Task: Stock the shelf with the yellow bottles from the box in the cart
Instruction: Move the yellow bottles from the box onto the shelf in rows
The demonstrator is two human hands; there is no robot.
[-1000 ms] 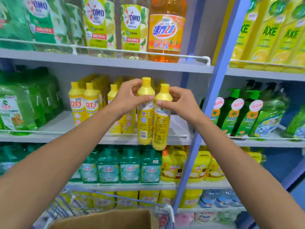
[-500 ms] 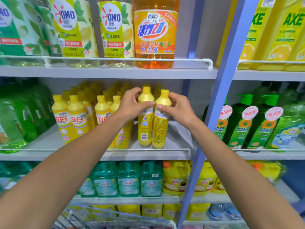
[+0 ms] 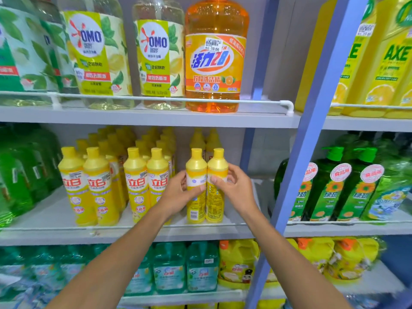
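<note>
Head view. Since a second ago, both held bottles have gone from mid-air ahead of the middle shelf [image 3: 51, 217] to standing inside it. Grips have slid from the shoulders down to label height, and the camera has closed in.

Left hand [image 3: 178, 194] is wrapped round the left bottle [image 3: 196, 166], thumb across its white label band. Right hand [image 3: 236, 186] is wrapped round the right bottle [image 3: 217, 166], thumb on the front, fingers behind. Neither has let go.

Bottles are upright and touching side to side, bases at the shelf board near its front; actual contact can't be confirmed. They stand just right of the stocked rows [image 3: 136, 175] and in front of two more of the same kind [image 3: 206, 139], extending that column forward.

Barcode sides face out, while the stocked rows show their front labels. Judgement: the mid-body grip suits a twist to face them forward and a nudge to square them with their neighbours before release. Risk: bumping the pair behind.
</note>
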